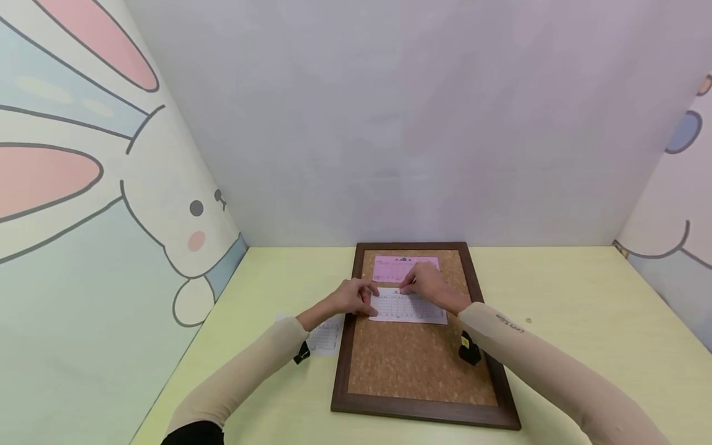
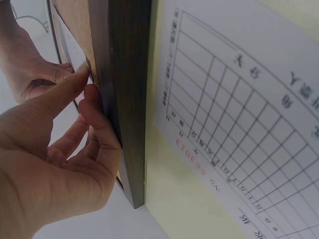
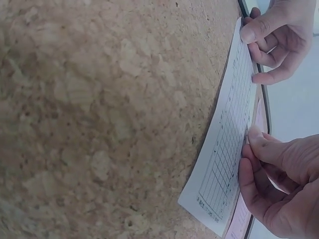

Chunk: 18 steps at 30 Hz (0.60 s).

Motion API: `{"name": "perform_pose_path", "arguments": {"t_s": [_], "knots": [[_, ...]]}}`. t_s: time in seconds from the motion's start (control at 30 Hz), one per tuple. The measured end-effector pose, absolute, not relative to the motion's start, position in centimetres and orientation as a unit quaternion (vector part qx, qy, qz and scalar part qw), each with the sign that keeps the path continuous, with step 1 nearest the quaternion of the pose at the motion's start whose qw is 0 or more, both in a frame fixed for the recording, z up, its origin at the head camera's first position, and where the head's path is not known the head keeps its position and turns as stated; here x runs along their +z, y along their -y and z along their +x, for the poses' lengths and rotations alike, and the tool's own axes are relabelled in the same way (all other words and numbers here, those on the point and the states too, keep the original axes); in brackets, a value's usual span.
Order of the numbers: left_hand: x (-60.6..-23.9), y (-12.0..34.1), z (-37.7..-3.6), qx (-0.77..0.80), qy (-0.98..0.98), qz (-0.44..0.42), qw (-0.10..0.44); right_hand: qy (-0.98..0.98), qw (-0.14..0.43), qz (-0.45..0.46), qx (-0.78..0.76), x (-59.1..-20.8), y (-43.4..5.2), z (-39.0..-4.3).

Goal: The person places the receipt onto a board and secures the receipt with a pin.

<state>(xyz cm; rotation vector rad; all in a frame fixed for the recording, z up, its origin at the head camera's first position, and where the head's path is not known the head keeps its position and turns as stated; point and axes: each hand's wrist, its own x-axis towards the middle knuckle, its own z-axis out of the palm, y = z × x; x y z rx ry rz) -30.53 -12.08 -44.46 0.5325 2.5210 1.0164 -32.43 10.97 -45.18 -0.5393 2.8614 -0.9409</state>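
A white receipt slip with a printed grid lies across the upper half of a framed cork board. My left hand pinches its left edge, thumb over the paper, as the left wrist view also shows. My right hand reaches in from the right, thumb and forefinger pinched together at the middle of the slip's top edge; the fingertips hide the exact spot. In the right wrist view the slip's lower edge stands slightly off the cork. Above it on the board is a pink slip, partly behind my right hand.
Another white receipt slip lies on the pale yellow table, left of the board and partly under my left forearm. The dark wooden frame rims the cork. A small round thing sits to the right. Walls enclose the table.
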Motion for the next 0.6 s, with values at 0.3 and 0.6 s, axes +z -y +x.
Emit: {"name": "perform_pose_path", "arguments": {"t_s": [0.3, 0.6], "knots": [[-44.73, 12.21, -30.59, 0.359, -0.894, 0.196, 0.184, -0.936, 0.041, -0.183, -0.297, -45.09, -10.78, -32.23], [-44.79, 12.24, -30.86, 0.369, -0.89, 0.193, 0.188, -0.934, 0.038, -0.204, -0.291, -44.73, -10.7, -32.22]]}}
